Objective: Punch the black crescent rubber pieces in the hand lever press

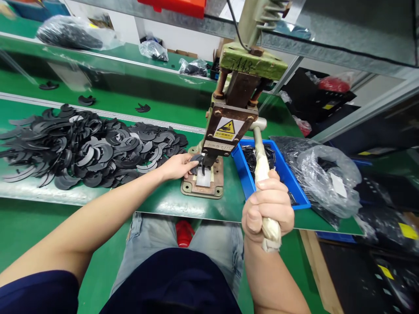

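In the head view a hand press (229, 109) with a yellow warning label stands on the green bench. My left hand (179, 166) pinches a curved black plastic part (196, 162) under the ram, over the press's metal base plate (203, 179). How the part touches the tooling is partly hidden by my fingers. My right hand (269, 205) is wrapped round the press lever (262, 163), which is covered in pale tape. To the left of the press lies a large pile of curved black parts (94, 148).
Right of the press stands a blue bin (284, 174) holding small black pieces. Beside it lies a clear plastic bag (327, 179). Behind the pile runs a green conveyor-like strip (111, 98) with a few loose parts. A metal shelf (353, 35) hangs overhead.
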A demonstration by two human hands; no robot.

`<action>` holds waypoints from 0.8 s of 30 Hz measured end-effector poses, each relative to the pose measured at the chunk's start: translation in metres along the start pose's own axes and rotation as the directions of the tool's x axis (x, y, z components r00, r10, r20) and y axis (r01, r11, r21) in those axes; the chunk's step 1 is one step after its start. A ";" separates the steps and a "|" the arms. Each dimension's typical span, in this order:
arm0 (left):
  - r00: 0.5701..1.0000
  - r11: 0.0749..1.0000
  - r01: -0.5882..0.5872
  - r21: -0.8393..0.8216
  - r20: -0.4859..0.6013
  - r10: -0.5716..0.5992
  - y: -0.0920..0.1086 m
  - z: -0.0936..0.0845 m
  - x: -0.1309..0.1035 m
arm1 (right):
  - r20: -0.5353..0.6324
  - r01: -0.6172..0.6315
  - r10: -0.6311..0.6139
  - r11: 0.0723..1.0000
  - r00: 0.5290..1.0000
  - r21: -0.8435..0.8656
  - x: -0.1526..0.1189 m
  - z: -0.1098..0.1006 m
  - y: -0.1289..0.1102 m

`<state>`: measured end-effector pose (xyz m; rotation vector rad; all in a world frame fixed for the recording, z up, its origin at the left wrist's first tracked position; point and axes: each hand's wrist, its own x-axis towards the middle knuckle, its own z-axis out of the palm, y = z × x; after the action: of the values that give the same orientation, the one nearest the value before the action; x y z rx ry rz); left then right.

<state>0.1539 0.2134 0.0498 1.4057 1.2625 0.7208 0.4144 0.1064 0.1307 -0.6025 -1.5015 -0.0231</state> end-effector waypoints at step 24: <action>0.993 0.959 0.102 -0.266 0.085 -0.082 0.028 0.003 -0.050 | -0.096 -0.032 0.041 0.994 0.995 0.101 0.102 0.019 0.023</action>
<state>0.1527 0.1687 0.0858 1.1334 1.1181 0.7411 0.4150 0.1687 0.2170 -0.5410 -1.3877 0.0494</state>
